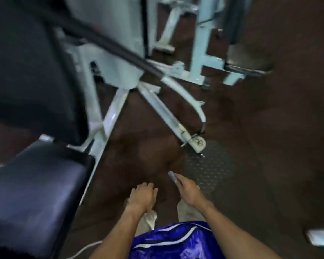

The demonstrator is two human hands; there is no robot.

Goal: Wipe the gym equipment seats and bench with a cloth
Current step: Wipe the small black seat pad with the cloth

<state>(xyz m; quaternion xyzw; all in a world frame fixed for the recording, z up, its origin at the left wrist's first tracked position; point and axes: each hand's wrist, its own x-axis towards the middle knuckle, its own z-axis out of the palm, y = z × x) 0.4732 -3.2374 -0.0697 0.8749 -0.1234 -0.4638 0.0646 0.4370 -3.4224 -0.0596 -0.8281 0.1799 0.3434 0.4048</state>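
Note:
A black padded seat (pixel 36 186) of a gym machine fills the lower left, with its dark backrest (pixel 26 62) rising above it. My left hand (pixel 142 195) hangs in front of me over the brown floor, fingers loosely curled and holding nothing. To its right, my right hand (pixel 185 189) grips a small greyish folded cloth (pixel 173 176) that sticks out past the fingers. Both hands are apart from the seat, to its right. The frame is blurred.
The machine's pale blue-white frame (pixel 108 116) and a lever arm (pixel 176 118) slant across the floor ahead. A second machine with a dark seat (pixel 249 55) stands at the upper right. A dark patterned mat (pixel 211 165) lies near my right hand.

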